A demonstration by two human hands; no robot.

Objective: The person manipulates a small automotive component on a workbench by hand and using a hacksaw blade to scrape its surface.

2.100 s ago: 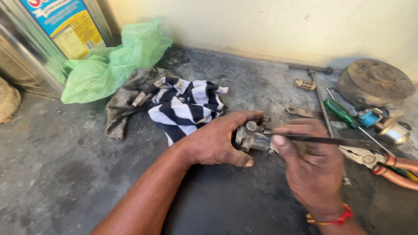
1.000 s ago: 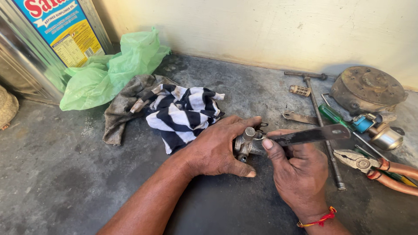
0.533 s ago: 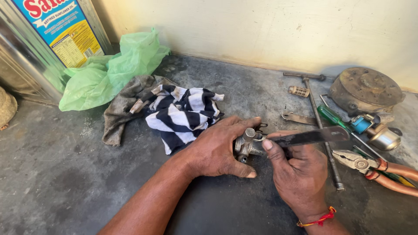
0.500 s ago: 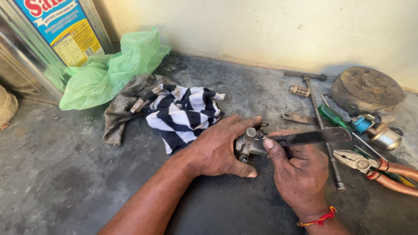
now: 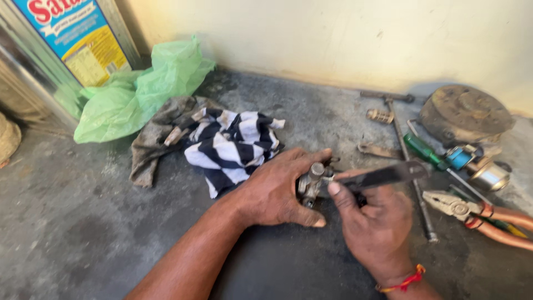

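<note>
On the grey concrete floor (image 5: pixel 83 233), close to the striped cloth (image 5: pixel 233 144), my left hand (image 5: pixel 275 191) clamps the small metal part (image 5: pixel 312 182), fingers wrapped around it and thumb pressed low along its side. My right hand (image 5: pixel 377 228) pinches the flat dark tool (image 5: pixel 388 175), fingers closed on it, its tip touching the top of the part. Two seconds ago I held a thin rod across the part; now the broader flat blade has taken its place and barely shifts over the last second, so I judge I am bearing down on one spot. Pliers (image 5: pixel 472 214) and a green screwdriver (image 5: pixel 425 150) lie just to my right.
</note>
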